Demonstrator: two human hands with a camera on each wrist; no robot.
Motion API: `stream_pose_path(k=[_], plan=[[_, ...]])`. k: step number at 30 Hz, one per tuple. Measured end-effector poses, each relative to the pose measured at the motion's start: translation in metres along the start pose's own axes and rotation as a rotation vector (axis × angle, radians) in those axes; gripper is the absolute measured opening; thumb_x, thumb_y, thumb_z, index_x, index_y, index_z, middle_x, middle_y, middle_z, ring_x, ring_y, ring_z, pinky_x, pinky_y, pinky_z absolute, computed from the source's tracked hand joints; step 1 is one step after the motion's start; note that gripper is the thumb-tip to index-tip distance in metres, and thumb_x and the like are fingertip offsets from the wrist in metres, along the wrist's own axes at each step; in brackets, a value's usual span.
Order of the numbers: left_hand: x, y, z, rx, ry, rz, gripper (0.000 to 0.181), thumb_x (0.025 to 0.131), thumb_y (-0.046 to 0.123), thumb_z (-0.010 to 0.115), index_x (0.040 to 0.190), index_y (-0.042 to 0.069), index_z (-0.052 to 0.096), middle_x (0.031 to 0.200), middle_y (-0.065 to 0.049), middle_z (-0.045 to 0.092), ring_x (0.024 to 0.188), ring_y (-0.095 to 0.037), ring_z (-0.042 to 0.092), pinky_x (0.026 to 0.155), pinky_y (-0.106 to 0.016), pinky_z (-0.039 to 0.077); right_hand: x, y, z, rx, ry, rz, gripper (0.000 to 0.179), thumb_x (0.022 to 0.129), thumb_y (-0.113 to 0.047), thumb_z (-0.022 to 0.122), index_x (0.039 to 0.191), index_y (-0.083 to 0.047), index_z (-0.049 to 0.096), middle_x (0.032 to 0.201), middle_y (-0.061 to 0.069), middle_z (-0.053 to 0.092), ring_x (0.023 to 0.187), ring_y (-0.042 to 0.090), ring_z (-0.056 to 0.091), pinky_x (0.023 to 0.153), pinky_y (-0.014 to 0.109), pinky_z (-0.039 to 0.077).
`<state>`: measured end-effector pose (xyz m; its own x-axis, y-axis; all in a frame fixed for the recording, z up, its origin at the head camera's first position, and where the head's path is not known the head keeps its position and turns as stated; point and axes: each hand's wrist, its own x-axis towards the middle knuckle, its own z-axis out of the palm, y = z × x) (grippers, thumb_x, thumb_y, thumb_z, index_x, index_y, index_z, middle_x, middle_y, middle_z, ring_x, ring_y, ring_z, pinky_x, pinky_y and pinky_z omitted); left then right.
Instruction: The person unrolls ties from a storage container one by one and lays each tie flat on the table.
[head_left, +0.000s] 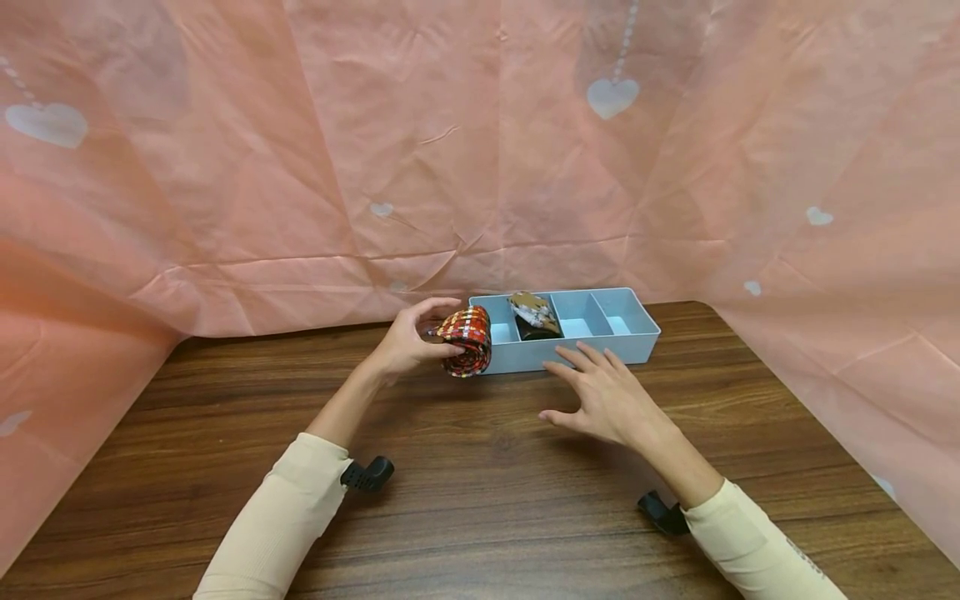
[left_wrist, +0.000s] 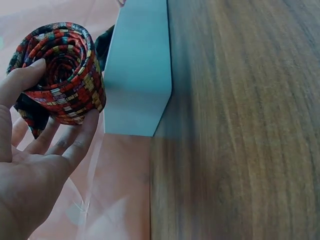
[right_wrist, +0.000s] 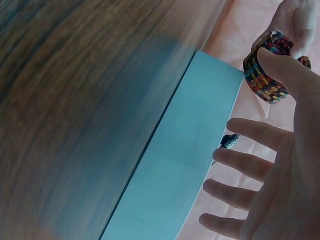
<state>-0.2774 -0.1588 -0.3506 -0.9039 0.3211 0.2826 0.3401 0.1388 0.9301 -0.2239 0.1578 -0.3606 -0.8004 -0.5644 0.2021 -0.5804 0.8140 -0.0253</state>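
Note:
My left hand (head_left: 408, 342) grips a rolled necktie (head_left: 472, 333) with a red, yellow and black check, at the left end of a pale blue divided box (head_left: 525, 357). In the left wrist view the tie's spiral coil (left_wrist: 67, 75) shows, thumb on the rolled edge and fingers beneath. Another rolled tie (head_left: 534, 315), brown and dark with a pale pattern, sits in the box's second compartment from the left. In front of the box, my right hand (head_left: 603, 400) holds nothing, its fingers spread near the front wall (right_wrist: 175, 145).
The box stands at the back of a brown wood-grain table (head_left: 480, 500), close to a pink curtain (head_left: 420, 167) with pale hearts. Its leftmost compartment and the two on the right show bare floors. A black wrist mount (head_left: 367, 473) is on each forearm.

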Motion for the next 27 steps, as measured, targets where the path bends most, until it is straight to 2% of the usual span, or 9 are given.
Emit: stream_pose_path(k=[5, 14, 21, 27], plan=[[-0.002, 0.001, 0.001, 0.0, 0.006, -0.004, 0.071, 0.076, -0.014, 0.081, 0.142, -0.006, 0.055, 0.134, -0.026, 0.061, 0.112, -0.027, 0.063, 0.093, -0.026, 0.053, 0.0, 0.0, 0.001, -0.001, 0.002, -0.003, 0.071, 0.09, -0.058, 0.071, 0.145, -0.014, 0.061, 0.154, 0.015, 0.052, 0.143, 0.045, 0.043, 0.112, 0.067, 0.034], [-0.007, 0.003, 0.0, 0.006, -0.007, 0.036, 0.071, 0.077, -0.014, 0.081, 0.141, -0.009, 0.053, 0.129, -0.025, 0.063, 0.115, -0.028, 0.063, 0.095, -0.029, 0.054, 0.0, 0.0, 0.001, 0.0, 0.007, -0.004, 0.071, 0.09, -0.057, 0.072, 0.144, -0.013, 0.062, 0.153, 0.016, 0.053, 0.142, 0.045, 0.044, 0.112, 0.068, 0.034], [-0.014, 0.001, -0.001, -0.005, -0.022, 0.043, 0.071, 0.077, -0.015, 0.081, 0.142, -0.01, 0.052, 0.122, -0.024, 0.063, 0.109, -0.021, 0.065, 0.093, -0.029, 0.056, 0.0, 0.0, 0.0, 0.007, -0.002, 0.002, 0.071, 0.09, -0.057, 0.072, 0.145, -0.013, 0.061, 0.153, 0.016, 0.052, 0.143, 0.045, 0.043, 0.112, 0.068, 0.034], [-0.02, 0.001, -0.001, -0.016, -0.02, 0.042, 0.071, 0.077, -0.016, 0.08, 0.142, -0.01, 0.052, 0.124, -0.027, 0.063, 0.106, -0.018, 0.065, 0.091, -0.028, 0.057, 0.0, 0.0, 0.0, 0.004, -0.004, 0.0, 0.071, 0.091, -0.058, 0.071, 0.145, -0.013, 0.061, 0.153, 0.016, 0.052, 0.143, 0.045, 0.043, 0.112, 0.068, 0.034]])
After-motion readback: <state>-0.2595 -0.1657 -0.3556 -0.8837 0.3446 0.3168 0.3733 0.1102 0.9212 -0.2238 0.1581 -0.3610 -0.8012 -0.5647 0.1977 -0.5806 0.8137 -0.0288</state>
